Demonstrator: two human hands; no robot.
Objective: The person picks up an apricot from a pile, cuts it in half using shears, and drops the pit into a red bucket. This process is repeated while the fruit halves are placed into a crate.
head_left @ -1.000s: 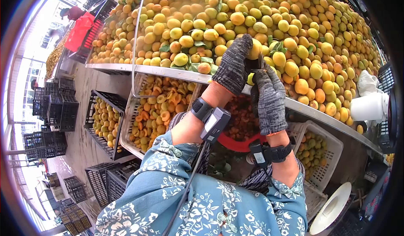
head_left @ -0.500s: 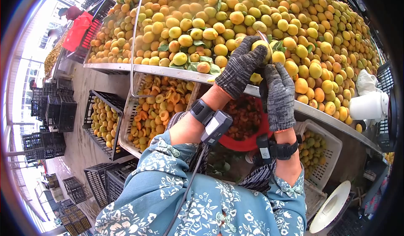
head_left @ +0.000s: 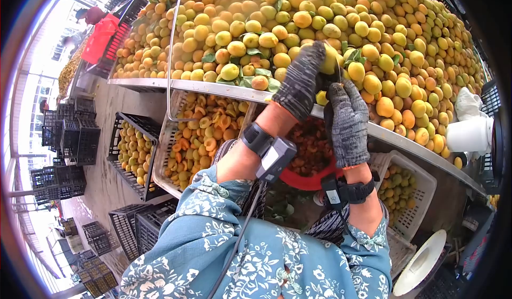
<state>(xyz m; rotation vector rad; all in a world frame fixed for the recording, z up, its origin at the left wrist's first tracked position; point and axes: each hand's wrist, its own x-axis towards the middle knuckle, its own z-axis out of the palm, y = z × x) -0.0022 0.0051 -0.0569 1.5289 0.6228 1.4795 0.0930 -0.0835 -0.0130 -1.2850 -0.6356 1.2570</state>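
My left hand [head_left: 304,80], in a dark grey knitted glove, is closed around a yellow-green apricot [head_left: 330,60] at the near edge of the fruit heap. Close beside it, my right hand [head_left: 349,123], gloved the same way, grips a small knife [head_left: 339,71]. Only its thin blade shows, upright against the fruit's right side; the handle is hidden in the glove. Whole apricots [head_left: 402,87] cover the metal-edged table [head_left: 218,89] in front of both hands. Beneath the hands, a red tub [head_left: 304,179] contains dark orange-brown pieces.
Left of the tub, a pale crate [head_left: 160,163] holds halved apricots; a black crate [head_left: 151,135] holds whole ones. Another pale crate [head_left: 424,192] stands at right. A bent metal rod [head_left: 169,59] rises at the table edge. A white bucket [head_left: 469,135] sits at the right end.
My left hand has rolled over the apricot, so the back of the glove now hides more of it. My right hand and the blade have shifted slightly down and left.
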